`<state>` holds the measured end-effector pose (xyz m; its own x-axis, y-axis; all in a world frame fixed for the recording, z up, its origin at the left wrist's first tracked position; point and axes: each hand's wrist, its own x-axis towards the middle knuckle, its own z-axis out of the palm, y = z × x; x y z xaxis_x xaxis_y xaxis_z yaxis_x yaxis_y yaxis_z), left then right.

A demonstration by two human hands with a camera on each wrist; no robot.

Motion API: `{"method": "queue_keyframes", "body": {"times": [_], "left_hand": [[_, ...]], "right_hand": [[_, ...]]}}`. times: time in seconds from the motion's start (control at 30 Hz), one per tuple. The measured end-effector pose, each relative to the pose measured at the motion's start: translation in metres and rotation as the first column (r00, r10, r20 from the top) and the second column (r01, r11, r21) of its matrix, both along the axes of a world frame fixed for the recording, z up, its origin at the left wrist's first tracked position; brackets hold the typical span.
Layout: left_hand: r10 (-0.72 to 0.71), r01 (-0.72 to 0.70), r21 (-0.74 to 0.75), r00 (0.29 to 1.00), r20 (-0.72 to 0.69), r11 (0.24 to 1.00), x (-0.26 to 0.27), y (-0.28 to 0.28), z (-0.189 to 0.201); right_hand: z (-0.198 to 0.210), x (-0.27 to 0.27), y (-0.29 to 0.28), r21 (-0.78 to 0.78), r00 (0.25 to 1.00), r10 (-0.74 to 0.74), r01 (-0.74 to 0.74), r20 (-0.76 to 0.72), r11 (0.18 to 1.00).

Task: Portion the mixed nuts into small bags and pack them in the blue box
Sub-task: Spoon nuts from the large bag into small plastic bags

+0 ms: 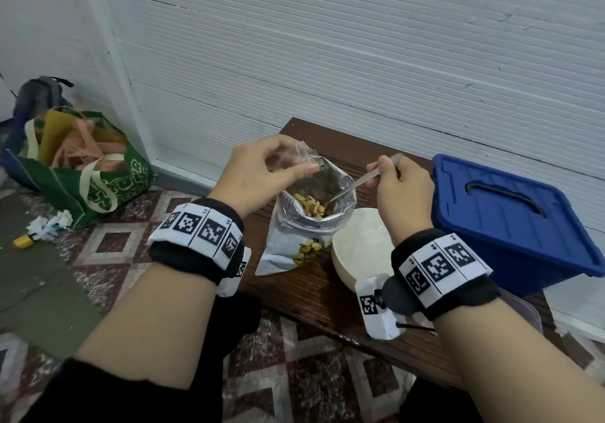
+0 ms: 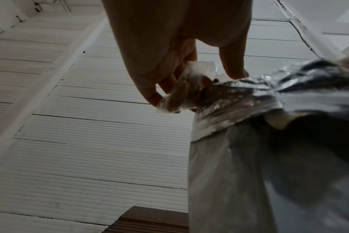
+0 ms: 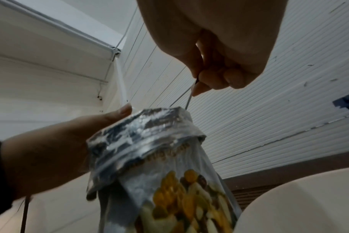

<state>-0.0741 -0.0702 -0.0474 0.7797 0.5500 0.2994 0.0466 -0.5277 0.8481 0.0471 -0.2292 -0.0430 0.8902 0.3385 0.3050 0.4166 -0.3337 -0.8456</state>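
- The left hand (image 1: 258,173) pinches a small clear bag (image 1: 302,155) at the rim of the nut pouch (image 1: 307,226), thumb and fingertips closed on the crumpled film; the bag sits just above the pouch mouth, at its far-left edge.
- In the left wrist view the bag (image 2: 181,93) is soft, wrinkled plastic, bunched between the fingers (image 2: 149,93) and touching the pouch's foil lip (image 2: 239,97).
- The right hand (image 1: 401,190) grips a spoon (image 1: 357,183) by its handle, fingers curled tight round it. The spoon is thin metal, its long axis slanting down and leftward from the hand, bowl end inside the pouch among the nuts (image 1: 311,206).
- The pouch stands upright on the table (image 1: 314,295), top rolled outward so the silver lining shows; the outside is pale with printed nuts low on the front.
- From the right wrist, the spoon's shaft (image 3: 190,99) drops straight from the fist (image 3: 215,63) into the pouch (image 3: 149,141).
- A cream bowl (image 1: 360,249), smooth and round, sits just right of the pouch, under the right wrist.
- The blue box (image 1: 510,219), hard plastic with a ribbed lid and dark handle, lies closed at the table's right end.
- The table is dark slatted wood against a ribbed white wall.
- A green tote (image 1: 82,167) stuffed with cloth sits on the patterned tile floor, well left.
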Motion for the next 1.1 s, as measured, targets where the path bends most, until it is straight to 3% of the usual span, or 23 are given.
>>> {"method": "queue_keyframes", "body": {"times": [0.37, 0.57, 0.73, 1.1], "left_hand": [[-0.001, 0.003, -0.051, 0.999, 0.037, 0.999, -0.005, 0.004, 0.003], [-0.007, 0.006, -0.023, 1.0, -0.011, 1.0, -0.005, 0.005, 0.003], [-0.039, 0.039, -0.004, 0.998, -0.041, 0.999, -0.002, 0.0, 0.005], [-0.066, 0.076, 0.08, 0.99, -0.127, 0.994, 0.007, -0.008, 0.003]], "right_hand": [[0.017, 0.019, -0.009, 0.094, 0.977, -0.124, 0.142, -0.175, 0.985], [0.033, 0.031, -0.014, 0.154, 0.974, -0.155, 0.181, -0.167, 0.971], [0.047, 0.03, -0.013, 0.187, 0.983, -0.129, 0.153, -0.133, 0.97], [0.039, 0.022, 0.004, 0.091, 0.996, -0.046, 0.053, -0.072, 0.994]]}}
